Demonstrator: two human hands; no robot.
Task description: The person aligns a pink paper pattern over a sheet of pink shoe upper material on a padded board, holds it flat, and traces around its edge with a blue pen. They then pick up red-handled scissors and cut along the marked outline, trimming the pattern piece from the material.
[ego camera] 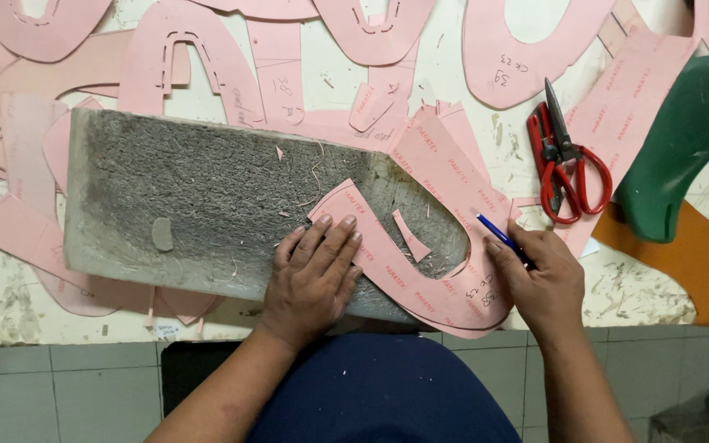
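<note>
On the far left of the bench, loose pink pattern pieces (18, 230) lie partly under a grey cutting slab (198, 197). Further right, the left hand (313, 275) presses flat, fingers spread and gripping nothing, on a curved pink pattern (445, 246) lying across the slab's right end. The right hand (539, 283) pinches a blue-handled tool (502, 238) against the pattern's outer edge. If the pressing hand eases, the pattern could likely skid and spoil the line. Red scissors (568, 164) and a green shoe last (683, 148) lie beyond.
</note>
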